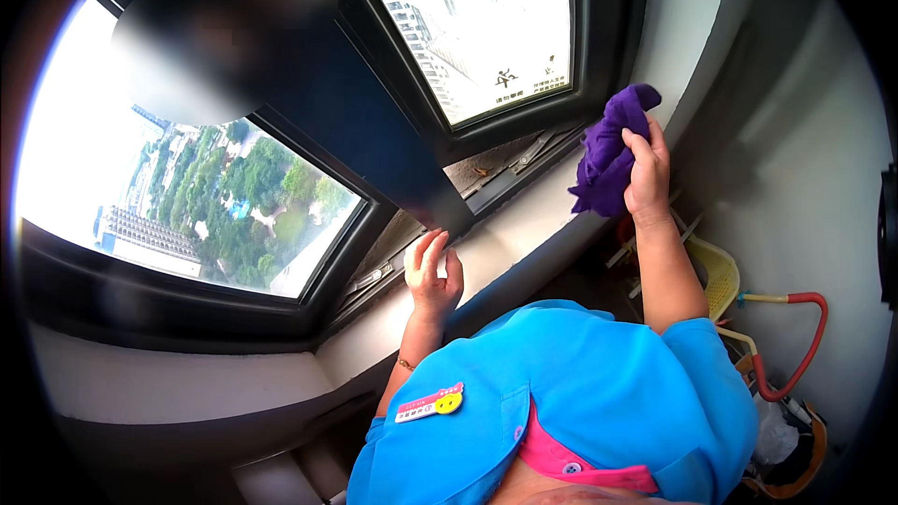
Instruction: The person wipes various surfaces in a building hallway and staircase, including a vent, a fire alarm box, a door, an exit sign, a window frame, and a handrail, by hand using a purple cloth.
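A crumpled purple cloth [610,157] is gripped in my right hand [650,173], raised over the right part of the window sill. The cloth hangs toward the window frame, and I cannot tell whether it touches the sill. My left hand [433,273] is above the pale sill [500,243], close to the lower end of a dark post [374,122] between two windows. Its fingers are loosely bent and apart, with nothing seen in them. Whether its fingertips touch the post is unclear.
Two black-framed windows, a left one [365,224] and a right one [591,28], stand tilted outward above their metal stays. A yellow plastic basket [716,271] and a red-and-cream bent tube [819,327] are beside the grey wall [804,131] at right.
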Demonstrator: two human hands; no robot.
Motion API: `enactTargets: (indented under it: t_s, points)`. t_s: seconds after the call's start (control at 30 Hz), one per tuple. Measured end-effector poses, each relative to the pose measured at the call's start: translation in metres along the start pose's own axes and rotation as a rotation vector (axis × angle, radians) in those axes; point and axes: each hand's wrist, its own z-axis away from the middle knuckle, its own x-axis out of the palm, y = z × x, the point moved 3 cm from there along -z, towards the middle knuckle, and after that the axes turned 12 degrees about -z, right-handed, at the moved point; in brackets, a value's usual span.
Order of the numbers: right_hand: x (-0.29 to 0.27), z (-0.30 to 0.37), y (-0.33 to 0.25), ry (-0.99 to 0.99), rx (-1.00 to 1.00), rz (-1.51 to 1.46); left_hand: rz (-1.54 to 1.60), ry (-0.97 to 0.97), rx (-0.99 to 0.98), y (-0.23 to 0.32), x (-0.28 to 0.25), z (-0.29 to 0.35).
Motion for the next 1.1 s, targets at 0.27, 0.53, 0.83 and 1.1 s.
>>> enactTargets:
  t_s: [0.27,0.53,0.83,1.1]
  points:
    - [-0.024,-0.118,0.074,-0.077,-0.717,1.143,-0.060,-0.383,0.146,0.061,0.079,-0.078]
    - [0.049,-0.079,0.164,-0.525,-0.650,1.149,-0.386,-0.512,-0.237,0.013,0.196,-0.097]
    - [0.040,-0.116,0.144,-0.859,-0.572,1.186,-0.456,-0.363,-0.304,0.017,0.217,-0.099]
    - [-0.059,-0.139,0.090,-0.234,-0.484,1.479,-0.426,-0.368,-0.289,0.018,0.209,-0.086]
